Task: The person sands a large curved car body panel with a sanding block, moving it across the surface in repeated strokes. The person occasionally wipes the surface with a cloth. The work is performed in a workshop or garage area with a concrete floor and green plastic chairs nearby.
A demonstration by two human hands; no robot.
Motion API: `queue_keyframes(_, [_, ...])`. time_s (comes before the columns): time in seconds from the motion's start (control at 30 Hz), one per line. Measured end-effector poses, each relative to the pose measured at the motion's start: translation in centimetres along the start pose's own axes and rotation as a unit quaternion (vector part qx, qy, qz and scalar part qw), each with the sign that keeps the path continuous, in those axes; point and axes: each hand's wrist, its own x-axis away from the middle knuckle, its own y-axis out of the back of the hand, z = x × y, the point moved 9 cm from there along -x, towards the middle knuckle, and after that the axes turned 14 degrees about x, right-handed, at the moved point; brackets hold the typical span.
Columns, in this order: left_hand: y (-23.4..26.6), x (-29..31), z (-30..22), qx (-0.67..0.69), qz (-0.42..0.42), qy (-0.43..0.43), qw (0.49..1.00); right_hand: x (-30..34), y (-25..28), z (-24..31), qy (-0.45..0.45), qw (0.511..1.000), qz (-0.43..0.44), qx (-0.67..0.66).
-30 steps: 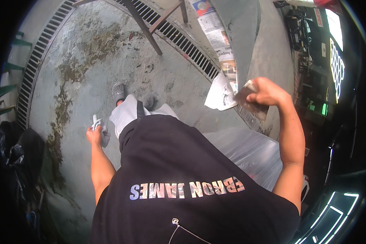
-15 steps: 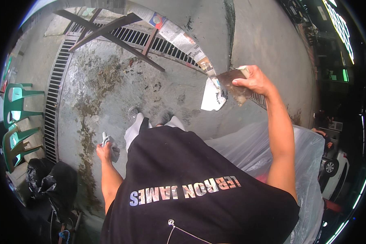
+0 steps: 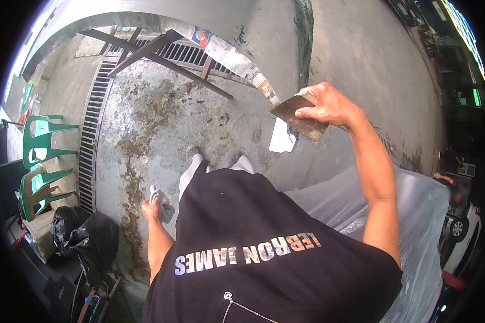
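Observation:
My right hand (image 3: 328, 107) grips a flat, brown, roughly rectangular plate (image 3: 302, 110), stained and worn, with a pale strip along its upper edge; its exact kind I cannot tell. The plate's left corner is at the lower end of a newspaper strip (image 3: 237, 62), which runs along the edge of a large curved grey panel (image 3: 242, 21). Whether they touch is unclear. A loose white piece of paper (image 3: 282, 137) hangs just below the plate. Down at my left side, my left hand (image 3: 153, 209) is closed round a crumpled grey cloth (image 3: 166, 207).
Under the panel stands a dark crossed-leg frame (image 3: 156, 56). Green plastic chairs (image 3: 40, 140) and black bags (image 3: 94, 237) are at left, beside a floor grate (image 3: 89, 145). Clear plastic sheeting (image 3: 415, 215) covers something at my right. A white car (image 3: 463, 237) is farther right.
My right hand has tilted the plate, bringing its corner up against or near the newspaper's end. My view has shifted slightly left. The left hand still holds the cloth.

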Motion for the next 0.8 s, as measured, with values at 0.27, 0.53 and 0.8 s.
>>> queue_keyframes(0.27, [0.0,1.8,1.2,-0.010,0.007,0.008,1.000,0.1,1.5,-1.5,-0.018,0.995,-0.024,-0.098])
queue_keyframes(0.53, [-0.2,1.3,-1.5,0.001,0.030,-0.004,1.000,1.3,-0.4,-1.1,0.005,0.997,-0.046,-0.064])
queue_keyframes(0.8, [0.1,0.6,-3.6,-0.006,0.030,-0.019,0.999,2.5,0.2,0.2,0.015,0.997,-0.075,0.001])
